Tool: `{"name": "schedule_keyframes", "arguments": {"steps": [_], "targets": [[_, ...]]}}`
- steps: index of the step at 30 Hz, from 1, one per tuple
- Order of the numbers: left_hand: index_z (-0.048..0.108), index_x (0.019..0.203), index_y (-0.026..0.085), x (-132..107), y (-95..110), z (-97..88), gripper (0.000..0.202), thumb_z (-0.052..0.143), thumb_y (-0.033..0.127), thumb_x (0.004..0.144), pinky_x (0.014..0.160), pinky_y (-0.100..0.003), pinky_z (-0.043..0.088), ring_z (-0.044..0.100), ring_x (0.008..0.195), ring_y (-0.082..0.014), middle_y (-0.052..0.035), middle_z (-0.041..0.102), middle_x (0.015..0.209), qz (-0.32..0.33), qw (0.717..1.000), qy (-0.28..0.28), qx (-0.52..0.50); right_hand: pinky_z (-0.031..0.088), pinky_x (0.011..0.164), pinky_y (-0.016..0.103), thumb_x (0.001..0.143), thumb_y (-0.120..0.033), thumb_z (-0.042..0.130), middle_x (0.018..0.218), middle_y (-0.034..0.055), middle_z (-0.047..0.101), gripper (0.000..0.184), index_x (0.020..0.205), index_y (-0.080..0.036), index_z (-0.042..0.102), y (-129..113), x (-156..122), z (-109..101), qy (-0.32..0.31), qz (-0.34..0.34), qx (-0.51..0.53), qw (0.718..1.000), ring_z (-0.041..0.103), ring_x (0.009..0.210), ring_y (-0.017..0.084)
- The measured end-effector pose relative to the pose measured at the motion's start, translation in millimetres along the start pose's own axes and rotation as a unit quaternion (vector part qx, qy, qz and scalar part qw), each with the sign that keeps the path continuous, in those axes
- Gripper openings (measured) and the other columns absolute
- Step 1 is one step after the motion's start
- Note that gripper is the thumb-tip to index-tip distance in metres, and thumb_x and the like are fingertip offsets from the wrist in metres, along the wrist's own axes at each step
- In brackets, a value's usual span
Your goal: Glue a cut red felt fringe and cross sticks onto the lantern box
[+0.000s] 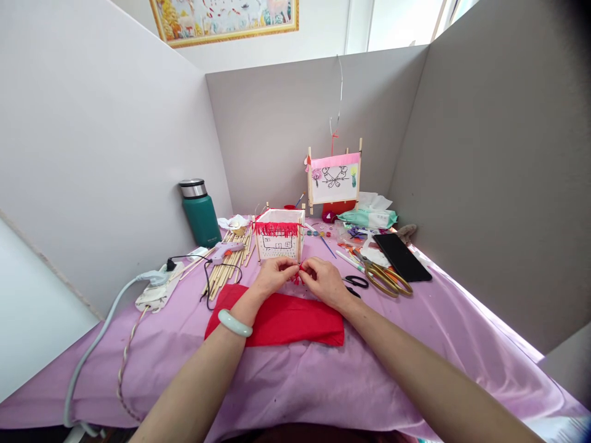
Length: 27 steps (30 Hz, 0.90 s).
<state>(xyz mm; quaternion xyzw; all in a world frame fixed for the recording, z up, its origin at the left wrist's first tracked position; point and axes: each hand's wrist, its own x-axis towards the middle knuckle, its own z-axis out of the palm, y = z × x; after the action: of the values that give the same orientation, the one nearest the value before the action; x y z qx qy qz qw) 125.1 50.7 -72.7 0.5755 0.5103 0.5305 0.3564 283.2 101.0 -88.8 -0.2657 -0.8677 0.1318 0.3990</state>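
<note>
My left hand (276, 274) and my right hand (322, 280) meet in the middle, fingertips pinched together on a small red tassel (297, 279). Its short strands hang down between the fingers. Just behind the hands stands a box-shaped lantern (279, 243) with stick corners, drawn white panels and red fringe along its upper edge. The tassel is close to the lantern's front right corner; whether it touches there I cannot tell. Beneath my wrists a folded red cloth (295, 323) lies on the table. A pale green bangle (235, 323) circles my left wrist.
Left are a green bottle (201, 215), a glue gun (226, 251) on wooden sticks (225, 274), and a power strip (159, 292) with cords. Right are black scissors (356, 282), gold-handled scissors (390, 280) and a black phone (402, 257). A second lantern (334, 181) hangs behind.
</note>
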Motion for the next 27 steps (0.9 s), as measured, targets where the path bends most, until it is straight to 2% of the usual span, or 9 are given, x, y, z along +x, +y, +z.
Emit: {"name": "schedule_keyframes", "arguments": {"steps": [6, 14, 27], "targets": [[0.066, 0.073, 0.012, -0.1, 2.2, 0.1, 0.026, 0.073, 0.036, 0.065, 0.056, -0.022, 0.043, 0.054, 0.054, -0.0102, -0.0009, 0.062, 0.061, -0.012, 1.0, 0.019, -0.011, 0.035, 0.069, 0.026, 0.084, -0.022, 0.055, 0.078, 0.0016, 0.061, 0.007, 0.081, -0.017, 0.06, -1.6, -1.9, 1.8, -0.01, -0.023, -0.03, 0.999, 0.052, 0.068, 0.012], [0.066, 0.076, 0.011, -0.8, 3.6, -1.9, 0.025, 0.072, 0.034, 0.065, 0.057, -0.022, 0.044, 0.058, 0.055, -0.0115, -0.0022, 0.063, 0.06, -0.051, 0.996, 0.025, -0.068, 0.039, 0.064, 0.023, 0.084, -0.02, 0.051, 0.08, 0.0019, 0.062, 0.01, 0.083, -0.017, 0.061, -2.4, 1.6, -0.8, 0.006, 0.029, 0.086, 0.996, 0.053, 0.068, 0.011], [0.066, 0.078, 0.011, -2.7, 7.6, -1.9, 0.024, 0.073, 0.03, 0.066, 0.055, -0.022, 0.046, 0.059, 0.053, -0.0117, -0.0024, 0.064, 0.058, -0.075, 0.992, 0.026, -0.101, 0.041, 0.062, 0.023, 0.084, -0.025, 0.051, 0.075, 0.0016, 0.061, 0.013, 0.079, -0.017, 0.059, -6.6, 2.8, -3.6, 0.024, 0.079, 0.169, 0.982, 0.052, 0.065, 0.011]]}}
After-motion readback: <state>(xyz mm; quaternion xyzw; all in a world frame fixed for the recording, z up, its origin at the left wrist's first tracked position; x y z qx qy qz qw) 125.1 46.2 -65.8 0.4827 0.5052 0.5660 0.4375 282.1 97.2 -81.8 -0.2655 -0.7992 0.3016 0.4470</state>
